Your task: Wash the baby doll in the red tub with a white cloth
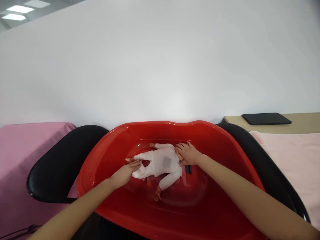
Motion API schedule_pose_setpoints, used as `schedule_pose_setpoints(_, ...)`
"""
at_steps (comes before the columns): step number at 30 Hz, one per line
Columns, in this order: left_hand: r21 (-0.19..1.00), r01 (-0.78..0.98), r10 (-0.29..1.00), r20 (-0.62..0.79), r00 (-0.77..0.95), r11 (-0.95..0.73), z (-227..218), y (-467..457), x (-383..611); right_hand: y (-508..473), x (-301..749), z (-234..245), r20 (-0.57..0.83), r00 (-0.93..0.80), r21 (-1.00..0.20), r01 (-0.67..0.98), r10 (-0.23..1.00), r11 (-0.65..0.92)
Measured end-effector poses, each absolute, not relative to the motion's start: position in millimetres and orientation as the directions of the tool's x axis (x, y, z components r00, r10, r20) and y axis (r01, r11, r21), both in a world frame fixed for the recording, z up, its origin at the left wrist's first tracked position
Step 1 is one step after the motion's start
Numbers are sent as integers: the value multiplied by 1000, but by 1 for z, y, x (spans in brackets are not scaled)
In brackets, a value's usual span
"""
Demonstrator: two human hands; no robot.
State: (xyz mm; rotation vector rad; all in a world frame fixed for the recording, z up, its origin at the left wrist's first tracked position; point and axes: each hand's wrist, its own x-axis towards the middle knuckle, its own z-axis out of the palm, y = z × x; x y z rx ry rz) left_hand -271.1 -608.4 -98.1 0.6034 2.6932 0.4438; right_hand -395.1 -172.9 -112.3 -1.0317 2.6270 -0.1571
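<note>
A baby doll point(163, 161) in a white long-sleeved outfit lies stretched across the inside of a red baby bathtub point(190, 210), feet to the left and head end to the right. My right hand point(187, 154) is closed over the doll's head and neck, which it mostly hides. At the other end, my left hand point(126, 174) holds the doll by the feet, fingers lying across the white cloth; its thumb is hidden. One foot shows bare above my left fingers, while white cloth covers the other. Both doll hands stick out of the sleeves.
Black side panels point(62, 163) flank the tub. To the left lies a pink covering point(30, 143), with dark cables at the lower left. A black tablet-like slab point(266, 118) rests on a wooden surface point(303, 121) beside a pale pink cloth point(295, 153). A white wall point(160, 60) stands behind.
</note>
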Motion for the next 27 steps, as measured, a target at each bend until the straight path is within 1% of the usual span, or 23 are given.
schedule_pose_setpoints(4, 555, 399, 483, -6, -876, 730, -96, -511, -302, -171, -393, -109, -230, -698, -209, -645, -678, 735)
schedule_pose_setpoints(6, 572, 431, 509, 26, -860, 698, -102, -460, -314, -169, -392, -109, -223, -696, -199, -652, -682, 731)
schedule_pose_setpoints(8, 558, 458, 547, 7, -837, 692, -109, -423, -320, -168, -392, -109, -233, -689, -197, -657, -686, 727)
schedule_pose_setpoints(11, 507, 509, 643, -124, -755, 696, -119, -407, -316, -167, -393, -109, -246, -677, -205, -663, -694, 720)
schedule_pose_setpoints(14, 501, 512, 685, -258, -681, 698, -120, -438, -295, -167, -392, -108, -238, -687, -199, -657, -687, 727)
schedule_pose_setpoints(16, 508, 461, 658, -329, -677, 728, -115, -474, -276, -167, -391, -107, -220, -695, -183, -659, -684, 729)
schedule_pose_setpoints(17, 500, 421, 631, -391, -670, 757, -111, -493, -267, -168, -391, -106, -209, -696, -178, -664, -687, 726)
schedule_pose_setpoints(18, 475, 401, 603, -424, -676, 783, -107, -511, -260, -169, -390, -106, -206, -693, -180, -667, -691, 723)
schedule_pose_setpoints(20, 492, 417, 635, -457, -623, 764, -98, -535, -252, -170, -391, -106, -224, -687, -194, -664, -691, 722)
schedule_pose_setpoints(21, 496, 404, 623, -437, -649, 769, -93, -539, -251, -171, -392, -106, -233, -688, -199, -658, -688, 726)
schedule_pose_setpoints(23, 514, 371, 582, -344, -737, 773, -89, -527, -256, -172, -392, -106, -232, -694, -201, -651, -681, 732)
schedule_pose_setpoints(25, 535, 346, 527, -230, -818, 771, -91, -493, -264, -173, -392, -107, -226, -695, -196, -654, -683, 730)
schedule_pose_setpoints(27, 561, 364, 534, -171, -828, 744, -100, -450, -272, -173, -391, -107, -234, -681, -199, -665, -694, 720)
